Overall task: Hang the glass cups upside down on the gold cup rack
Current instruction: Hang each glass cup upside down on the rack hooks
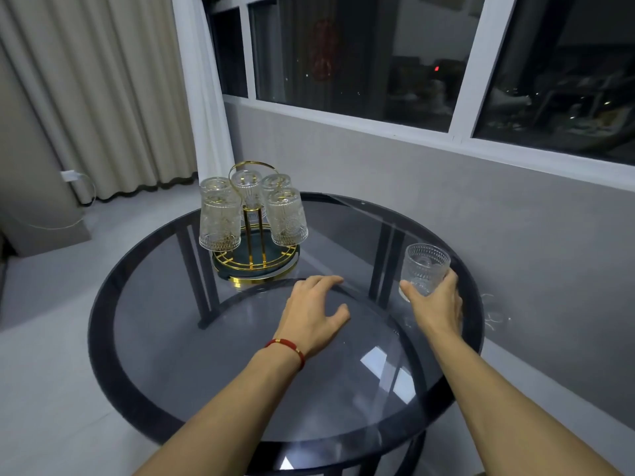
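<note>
The gold cup rack stands on a round tray at the far left of the glass table. Several patterned glass cups hang on it upside down, among them a front left cup and a front right cup. One more glass cup stands upright near the table's right edge, with my right hand gripping its lower part. My left hand hovers over the table's middle, just in front of the rack's tray, fingers spread and holding nothing.
The round dark-rimmed table shows its legs through the glass. A grey wall with a window runs close behind and to the right. Curtains hang at the left, above a light floor.
</note>
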`<control>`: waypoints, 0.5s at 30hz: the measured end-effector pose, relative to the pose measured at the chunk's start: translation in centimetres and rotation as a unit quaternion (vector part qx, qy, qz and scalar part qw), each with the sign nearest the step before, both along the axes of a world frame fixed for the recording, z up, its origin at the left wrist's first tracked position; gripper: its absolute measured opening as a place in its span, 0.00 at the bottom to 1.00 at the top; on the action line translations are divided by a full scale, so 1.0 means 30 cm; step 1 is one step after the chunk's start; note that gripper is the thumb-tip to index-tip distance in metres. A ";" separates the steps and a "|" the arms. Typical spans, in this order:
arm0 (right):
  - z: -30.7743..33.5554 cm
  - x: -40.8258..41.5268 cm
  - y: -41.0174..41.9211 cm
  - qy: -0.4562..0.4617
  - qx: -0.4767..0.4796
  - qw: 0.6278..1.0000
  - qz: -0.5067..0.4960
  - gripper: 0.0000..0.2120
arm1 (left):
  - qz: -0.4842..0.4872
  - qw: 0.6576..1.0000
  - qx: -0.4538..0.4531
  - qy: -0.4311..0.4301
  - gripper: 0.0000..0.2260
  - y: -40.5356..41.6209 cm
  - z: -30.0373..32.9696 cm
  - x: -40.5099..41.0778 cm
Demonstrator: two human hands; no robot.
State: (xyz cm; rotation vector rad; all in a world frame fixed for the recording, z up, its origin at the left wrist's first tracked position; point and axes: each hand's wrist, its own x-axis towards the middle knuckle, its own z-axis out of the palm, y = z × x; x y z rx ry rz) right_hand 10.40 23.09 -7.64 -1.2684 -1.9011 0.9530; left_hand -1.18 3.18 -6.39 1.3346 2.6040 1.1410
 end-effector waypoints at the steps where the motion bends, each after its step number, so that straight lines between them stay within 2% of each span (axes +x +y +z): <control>1: 0.003 -0.004 0.000 -0.004 0.001 1.000 -0.006 0.44 | 0.001 1.000 0.002 -0.002 0.23 -0.003 0.001 -0.002; 4: 0.018 -0.004 -0.014 0.005 0.001 1.000 -0.006 0.41 | 0.004 1.000 0.010 -0.005 0.22 -0.012 0.005 -0.011; 6: 0.035 -0.004 -0.045 0.013 0.022 0.999 0.035 0.40 | 0.009 0.999 0.034 -0.018 0.22 -0.016 0.013 -0.018; 8: 0.061 -0.010 -0.086 0.023 0.047 0.994 0.098 0.38 | 0.019 0.994 0.080 -0.075 0.24 -0.017 0.028 -0.027; 9: 0.075 -0.016 -0.111 0.033 0.052 0.989 0.136 0.36 | 0.021 0.985 0.110 -0.133 0.27 -0.019 0.038 -0.033; 12: 0.108 -0.056 -0.193 0.044 0.047 0.964 0.259 0.35 | -0.013 0.918 0.204 -0.341 0.42 -0.034 0.071 -0.051; 15: 0.103 -0.100 -0.242 0.046 0.050 0.944 0.322 0.40 | 0.003 0.853 0.290 -0.434 0.43 -0.054 0.090 -0.075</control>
